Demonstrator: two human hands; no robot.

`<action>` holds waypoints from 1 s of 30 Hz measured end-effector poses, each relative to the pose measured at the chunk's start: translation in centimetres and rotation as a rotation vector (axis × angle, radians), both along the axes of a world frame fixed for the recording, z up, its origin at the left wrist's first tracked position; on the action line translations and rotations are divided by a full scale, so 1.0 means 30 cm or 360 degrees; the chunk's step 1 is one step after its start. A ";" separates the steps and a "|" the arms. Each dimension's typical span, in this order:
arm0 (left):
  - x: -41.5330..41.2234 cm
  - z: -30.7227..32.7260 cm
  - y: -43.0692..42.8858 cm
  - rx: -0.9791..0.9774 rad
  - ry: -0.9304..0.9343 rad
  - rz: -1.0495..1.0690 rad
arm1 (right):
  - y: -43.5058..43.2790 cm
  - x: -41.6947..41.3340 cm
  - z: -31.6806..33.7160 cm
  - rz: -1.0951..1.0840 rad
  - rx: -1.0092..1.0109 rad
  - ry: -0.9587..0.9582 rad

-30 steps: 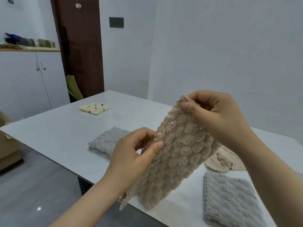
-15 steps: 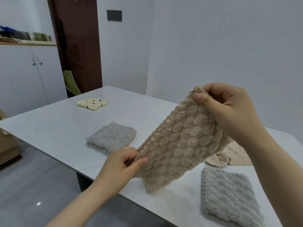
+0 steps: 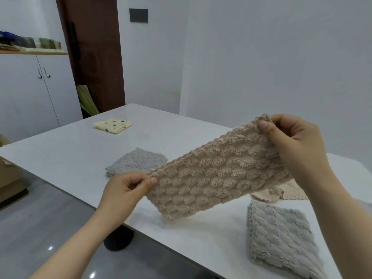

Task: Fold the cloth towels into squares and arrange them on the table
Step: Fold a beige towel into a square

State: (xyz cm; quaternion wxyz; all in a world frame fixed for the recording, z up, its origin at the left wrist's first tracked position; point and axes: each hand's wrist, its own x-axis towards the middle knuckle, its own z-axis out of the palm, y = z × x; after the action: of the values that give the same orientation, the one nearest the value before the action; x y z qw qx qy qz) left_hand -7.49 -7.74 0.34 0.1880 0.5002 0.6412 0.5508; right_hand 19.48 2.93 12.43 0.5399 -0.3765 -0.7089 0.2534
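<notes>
Stretching a beige towel between two hands

Stretched in the air above the white table [image 3: 66, 156], the beige towel [image 3: 217, 178] runs as a long folded band from lower left to upper right. The left hand [image 3: 122, 190] pinches its lower left corner between thumb and fingers, just off the table's near edge. The right hand [image 3: 296, 146] grips the upper right corner, thumb pressed on the front face, fingers curled behind. Both hands are closed on the towel and held well apart, so the band is taut; its bottom edge hangs clear of the tabletop.

Behind the band lies a folded grey towel [image 3: 136, 162], partly hidden by it. Another folded grey towel [image 3: 281, 238] sits at the near right, and just beyond it a second beige cloth [image 3: 281, 193] lies rumpled under the right wrist. Far off to the left rests a folded yellow dotted cloth [image 3: 113, 125].
</notes>
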 end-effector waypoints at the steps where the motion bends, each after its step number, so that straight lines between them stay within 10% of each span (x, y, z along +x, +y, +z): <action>1: -0.003 0.007 -0.002 0.0019 -0.0064 0.0038 | 0.002 0.005 -0.014 -0.0011 -0.0011 0.0013; 7: -0.010 0.031 -0.009 0.0146 -0.0439 0.0121 | 0.012 0.034 -0.101 -0.0107 -0.0098 0.0097; 30: -0.026 -0.072 0.039 0.0097 -0.0158 0.0331 | 0.013 0.058 -0.364 -0.0229 -0.0293 0.0053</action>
State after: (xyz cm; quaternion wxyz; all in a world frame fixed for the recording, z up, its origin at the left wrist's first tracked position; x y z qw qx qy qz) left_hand -8.27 -6.58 -1.83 0.1460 0.4085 0.6625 0.6106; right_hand 21.22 3.34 1.53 0.5315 -0.4701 -0.6447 0.2844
